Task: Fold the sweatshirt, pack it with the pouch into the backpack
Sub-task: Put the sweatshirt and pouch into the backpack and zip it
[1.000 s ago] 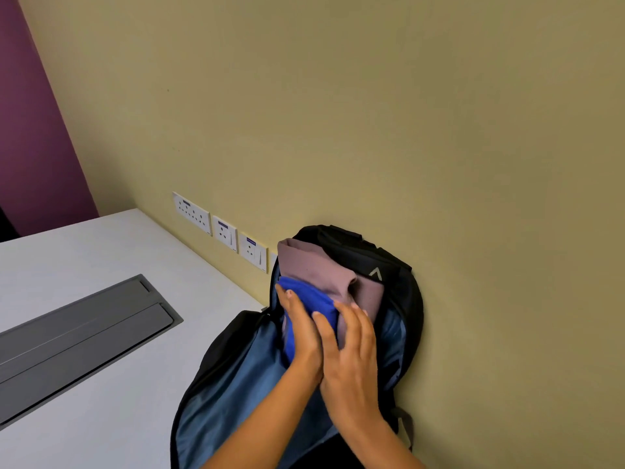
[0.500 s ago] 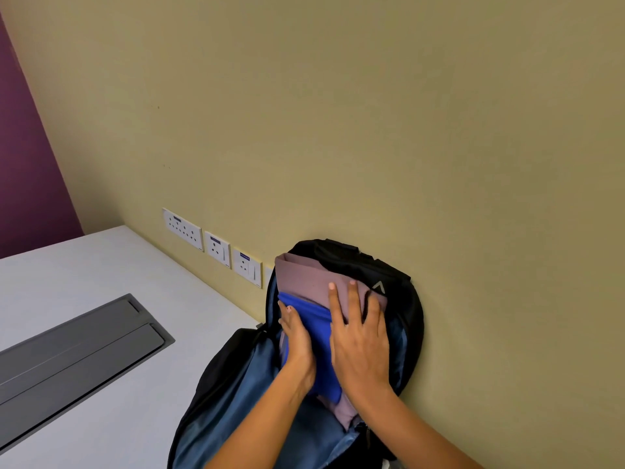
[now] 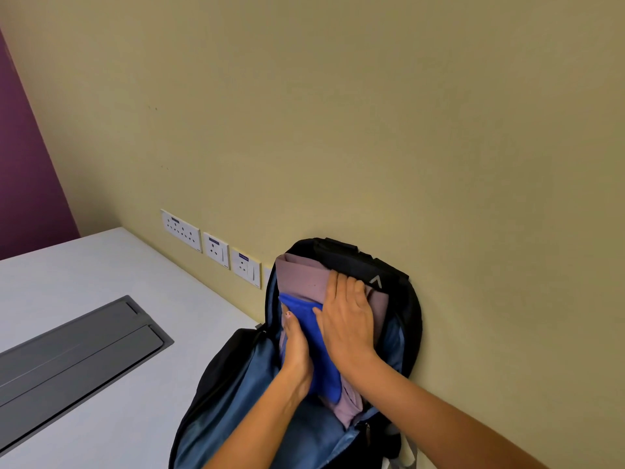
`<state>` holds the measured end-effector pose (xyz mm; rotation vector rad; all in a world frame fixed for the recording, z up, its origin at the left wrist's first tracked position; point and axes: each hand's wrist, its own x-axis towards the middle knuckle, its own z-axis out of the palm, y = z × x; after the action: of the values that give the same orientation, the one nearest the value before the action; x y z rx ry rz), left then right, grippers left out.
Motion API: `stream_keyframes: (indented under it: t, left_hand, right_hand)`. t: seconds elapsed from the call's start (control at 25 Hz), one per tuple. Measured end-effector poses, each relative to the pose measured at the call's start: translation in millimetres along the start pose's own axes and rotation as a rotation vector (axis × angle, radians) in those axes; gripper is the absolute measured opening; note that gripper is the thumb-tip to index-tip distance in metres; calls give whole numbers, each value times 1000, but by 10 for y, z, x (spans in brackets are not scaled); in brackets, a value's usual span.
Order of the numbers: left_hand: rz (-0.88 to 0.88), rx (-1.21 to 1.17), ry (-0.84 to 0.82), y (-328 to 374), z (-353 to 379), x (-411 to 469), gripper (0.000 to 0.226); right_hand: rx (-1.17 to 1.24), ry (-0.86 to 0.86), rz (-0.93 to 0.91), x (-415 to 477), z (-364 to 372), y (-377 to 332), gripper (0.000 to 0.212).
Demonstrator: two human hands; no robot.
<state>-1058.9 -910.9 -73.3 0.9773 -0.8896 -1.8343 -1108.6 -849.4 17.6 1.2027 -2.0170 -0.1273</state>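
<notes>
1. The fingers (image 3: 341, 286) of the right hand (image 3: 348, 326) lie straight and spread. The palm is flat on the blue pouch (image 3: 326, 377) and the fingertips reach onto the mauve sweatshirt (image 3: 301, 277) just under the black top panel of the backpack (image 3: 414, 319). This hand presses and grips nothing.
2. The left hand (image 3: 297, 355) runs up the pouch's left edge, between it and the blue lining. 1 fingertip shows at the top, but the rest is hidden, so I cannot tell whether it pinches the edge or only pushes on it.
3. 1 second ago the pouch was bunched high in the left hand, with the right hand lower and laid over that wrist. Since then the right hand has moved up and flattened out, and the pouch now lies long and smooth against the sweatshirt.
4. The folded sweatshirt stands upright in the main compartment of the backpack, which leans on the wall at the back of the white bench (image 3: 84, 265). The pouch sits in front of the sweatshirt, inside the opening.
5. Judged from this, both items are packed. What remains is to seat them deeper, since the sweatshirt's top edge still shows above the opening.
6. The front flap hangs open toward the camera, so closing it would come last.
7. A grey hatch (image 3: 77, 343) and wall sockets (image 3: 181, 230) lie to the left, well apart from the work.
</notes>
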Motion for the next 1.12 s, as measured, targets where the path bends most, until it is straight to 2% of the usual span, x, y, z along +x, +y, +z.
stream_keyframes:
  t: [0.12,0.2,0.24,0.36,0.52,0.64,0.84,0.88,0.96,1.0,1.12]
  left_hand:
    - [6,-23,-8,115,42,-167,55]
    - [20,-13,-4,179,54,-291,43]
    - [10,-4,2,189,48,-324,42]
    - [11,53,-12,218,16,-340,58]
    - [21,103,-1,438,37,-329,65]
    - [51,61,19,816,109,-205,59]
    - [-4,97,-70,1362,350,-73,40]
    - [-10,95,-56,1433,390,-77,45]
    - [-31,82,8,1406,400,218,77]
    - [-31,73,32,1432,403,321,83]
    - [-33,-9,74,1745,539,-55,63]
  right_hand:
    - [-19,-119,16,49,-96,-35,76]
    - [21,-171,34,38,-132,-14,67]
    - [40,-188,52,20,-142,17,59]
    - [73,-217,85,-69,-88,129,41]
    - [147,-148,33,-148,69,199,50]
    - [243,-76,30,-205,155,202,59]
    - [214,5,10,-339,148,209,51]
    - [207,14,-5,-354,152,215,52]
    - [194,44,-24,-377,174,219,52]
    - [192,54,-21,-385,182,221,53]
    - [199,93,-17,-385,217,218,57]
